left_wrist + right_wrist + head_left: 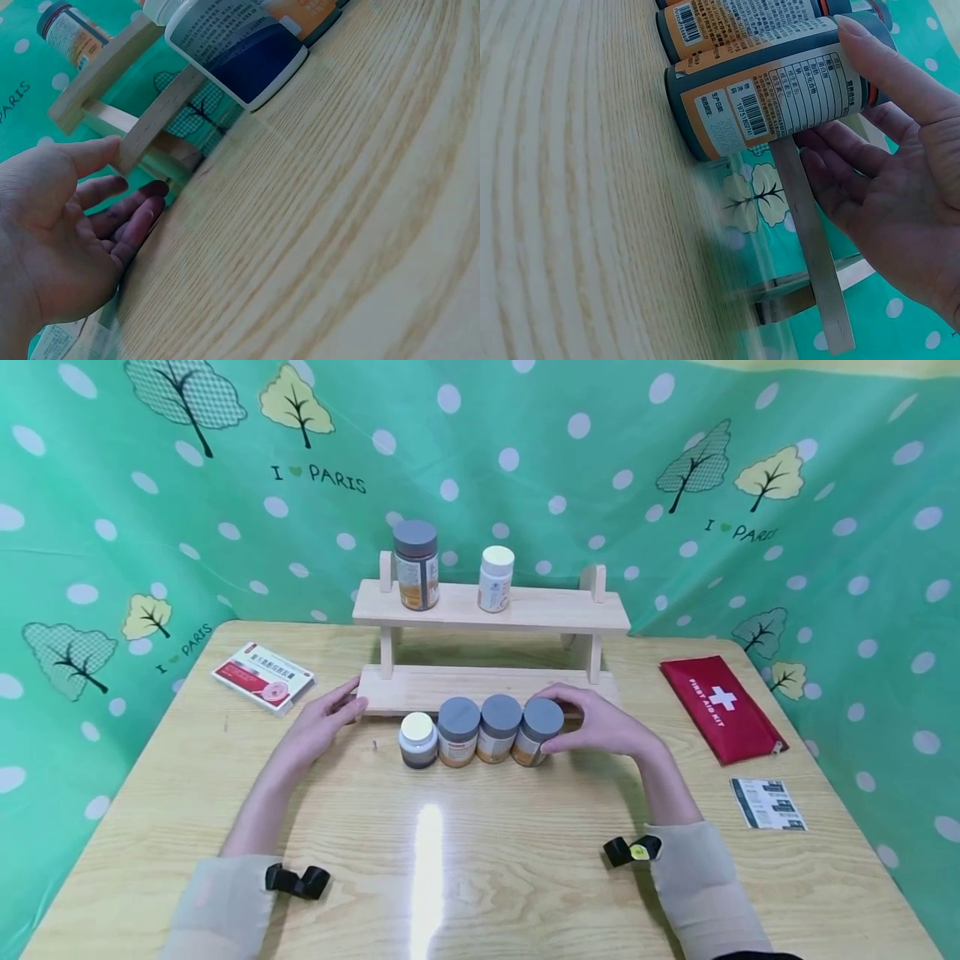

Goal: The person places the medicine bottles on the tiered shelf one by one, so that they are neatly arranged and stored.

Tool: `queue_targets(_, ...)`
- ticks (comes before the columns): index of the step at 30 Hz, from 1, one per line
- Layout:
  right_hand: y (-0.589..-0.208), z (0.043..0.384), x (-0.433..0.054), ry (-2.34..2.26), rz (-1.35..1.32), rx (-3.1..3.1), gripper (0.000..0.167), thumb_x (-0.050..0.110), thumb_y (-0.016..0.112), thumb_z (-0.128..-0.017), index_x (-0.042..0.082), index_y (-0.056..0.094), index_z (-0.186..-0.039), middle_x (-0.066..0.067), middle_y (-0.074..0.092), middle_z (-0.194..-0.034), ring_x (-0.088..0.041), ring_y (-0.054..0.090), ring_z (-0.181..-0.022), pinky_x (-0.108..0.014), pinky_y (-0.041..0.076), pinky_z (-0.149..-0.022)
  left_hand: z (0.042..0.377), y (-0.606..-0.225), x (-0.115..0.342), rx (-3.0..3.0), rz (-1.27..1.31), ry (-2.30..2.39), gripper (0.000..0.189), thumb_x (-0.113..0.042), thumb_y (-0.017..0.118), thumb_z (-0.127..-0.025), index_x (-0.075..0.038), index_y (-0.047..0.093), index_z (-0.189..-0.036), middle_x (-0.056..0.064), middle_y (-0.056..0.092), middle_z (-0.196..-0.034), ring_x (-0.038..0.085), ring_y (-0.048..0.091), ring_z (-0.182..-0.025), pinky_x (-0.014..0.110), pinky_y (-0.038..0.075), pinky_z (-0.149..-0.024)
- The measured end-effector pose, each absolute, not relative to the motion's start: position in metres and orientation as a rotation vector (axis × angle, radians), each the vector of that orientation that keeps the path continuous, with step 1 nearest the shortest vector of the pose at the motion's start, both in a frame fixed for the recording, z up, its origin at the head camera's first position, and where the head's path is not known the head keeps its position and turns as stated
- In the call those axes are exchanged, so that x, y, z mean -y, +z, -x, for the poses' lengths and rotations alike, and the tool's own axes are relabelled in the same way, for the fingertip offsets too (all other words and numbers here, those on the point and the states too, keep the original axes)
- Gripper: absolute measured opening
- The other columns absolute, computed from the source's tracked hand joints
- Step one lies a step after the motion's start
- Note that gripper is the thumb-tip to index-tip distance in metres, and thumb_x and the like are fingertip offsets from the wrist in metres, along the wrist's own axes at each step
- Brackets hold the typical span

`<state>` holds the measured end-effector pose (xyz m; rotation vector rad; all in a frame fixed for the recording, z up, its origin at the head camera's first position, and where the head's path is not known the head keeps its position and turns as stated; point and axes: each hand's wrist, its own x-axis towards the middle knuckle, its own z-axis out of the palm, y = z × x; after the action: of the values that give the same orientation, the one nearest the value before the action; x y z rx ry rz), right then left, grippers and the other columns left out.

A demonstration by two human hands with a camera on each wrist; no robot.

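Note:
My left hand (pixel 327 717) is at the left end of the two-tier wooden shelf (pixel 480 685); in the left wrist view the thumb and curled fingers (pixel 142 217) pinch the lower board's end. My right hand (pixel 596 722) grips a grey-capped supplement bottle (pixel 527 752), thumb in front, other fingers partly hidden behind it. This bottle ends a row before the shelf: two more grey-capped bottles (pixel 497 745) (pixel 456 752) and a white-capped bottle (pixel 417 752) at the left. All stand upright, close together. In the right wrist view, the held bottle (pixel 757 97) shows an orange and white label.
A tall grey-capped bottle (pixel 417 578) and a small white bottle (pixel 495 585) stand on the upper board. A medicine box (pixel 262 677) lies left. At right are a red first aid pouch (pixel 720 710) and a printed blister pack (pixel 768 803).

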<state>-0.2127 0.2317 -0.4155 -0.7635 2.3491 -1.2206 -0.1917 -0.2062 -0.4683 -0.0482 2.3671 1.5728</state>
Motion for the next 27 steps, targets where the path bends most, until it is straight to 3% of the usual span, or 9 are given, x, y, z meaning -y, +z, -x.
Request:
queue_targets(10, -0.4147, 0.2123, -0.2316, -1.233, 0.768, -2.329, 0.061, 0.02, 0.089, -0.081, 0.021, 0.062, -0.135, 0.0, 0.066, -0.127, -0.021, 0.06, -0.117, -0.031, 0.051, -0.1, 0.192, -0.4666, 0.206, -2.366, 0.047, 1.57, 0.076, -0.056, 0.052, -0.104, -0.025, 0.021, -0.165, 0.023, 0.04, -0.16, 0.037, 0.04, -0.147, 0.058, 0.025, -0.126)
queue_targets(27, -0.4132, 0.2119, -0.2348, -1.259, 0.799, -2.373, 0.058, 0.022, 0.093, -0.077, 0.025, 0.066, -0.128, 0.003, 0.069, -0.123, -0.016, 0.063, -0.113, -0.028, 0.052, -0.098, 0.1901, -0.4658, 0.2057, -2.384, 0.03, 1.587, 0.075, -0.054, 0.053, -0.104, -0.023, 0.023, -0.165, 0.024, 0.043, -0.157, 0.036, 0.041, -0.145, 0.056, 0.028, -0.125)
